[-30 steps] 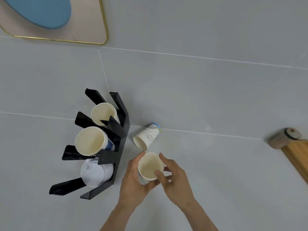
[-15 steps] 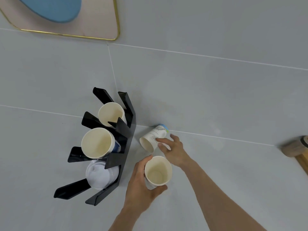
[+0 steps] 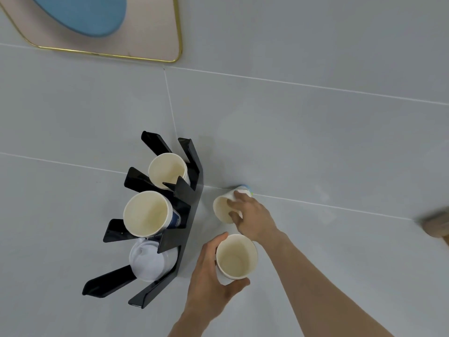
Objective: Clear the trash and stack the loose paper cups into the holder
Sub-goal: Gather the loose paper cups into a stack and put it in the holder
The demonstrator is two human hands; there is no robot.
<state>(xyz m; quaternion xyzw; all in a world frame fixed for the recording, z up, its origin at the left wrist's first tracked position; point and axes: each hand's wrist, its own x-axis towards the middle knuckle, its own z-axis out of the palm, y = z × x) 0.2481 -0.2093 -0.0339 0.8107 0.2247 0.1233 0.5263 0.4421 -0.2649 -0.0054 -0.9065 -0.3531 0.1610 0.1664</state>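
My left hand (image 3: 209, 276) grips an upright paper cup (image 3: 236, 257) with its mouth facing up, just right of the black cup holder (image 3: 189, 210). Beyond it, a second paper cup (image 3: 222, 209) lies on its side on the grey surface, and my right hand (image 3: 252, 215) closes around it, fingers over its rim and body. The holder carries a cup stack (image 3: 167, 170) in its far slot, a wider cup stack (image 3: 147, 216) in the middle slot and white plastic lids (image 3: 151, 260) in the near slot.
A pink tray with a gold rim (image 3: 136, 35) holds a blue dish (image 3: 82, 13) at the top left. A blurred brown object (image 3: 437, 223) sits at the right edge. Grey tiled surface lies all around.
My right hand left the upright cup, reached to the cup lying on its side and closed on it. The left hand kept its cup. The view moved closer.
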